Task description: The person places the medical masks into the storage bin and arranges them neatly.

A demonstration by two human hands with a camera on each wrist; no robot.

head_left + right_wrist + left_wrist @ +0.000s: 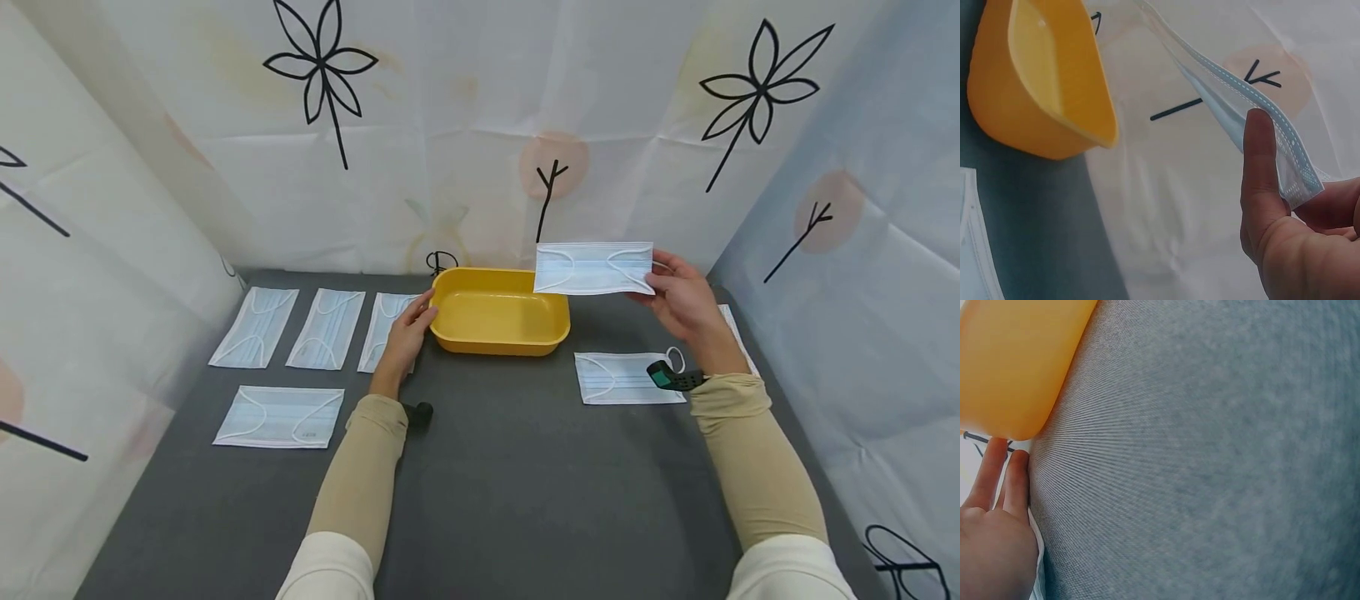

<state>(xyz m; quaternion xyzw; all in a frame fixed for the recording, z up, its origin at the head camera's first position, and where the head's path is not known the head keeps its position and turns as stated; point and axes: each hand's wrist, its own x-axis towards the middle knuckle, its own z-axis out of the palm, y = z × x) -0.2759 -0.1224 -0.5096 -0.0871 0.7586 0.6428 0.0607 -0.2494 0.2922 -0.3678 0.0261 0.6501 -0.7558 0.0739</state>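
Note:
A yellow plastic basin (498, 343) sits on the grey table near the back wall. At its left end is my left hand (405, 337), its straight fingertips against the basin's outer side. In the left wrist view those fingers (1017, 484) reach up to the yellow wall. My right hand (678, 300) pinches a light blue face mask (592, 268) by one short end, between thumb and fingers. The mask is held up above the table, partly overlapping the basin's right back corner in the head view. In the right wrist view the mask (1229, 106) appears nearly edge-on.
Left of the basin, three face masks lie in a row, the nearest (378, 333) partly behind my left hand. Another mask (279, 417) lies crosswise in front. Below my right hand lies a mask (618, 379); one more (731, 321) shows behind that wrist. White printed cloth walls (450, 100) surround the table.

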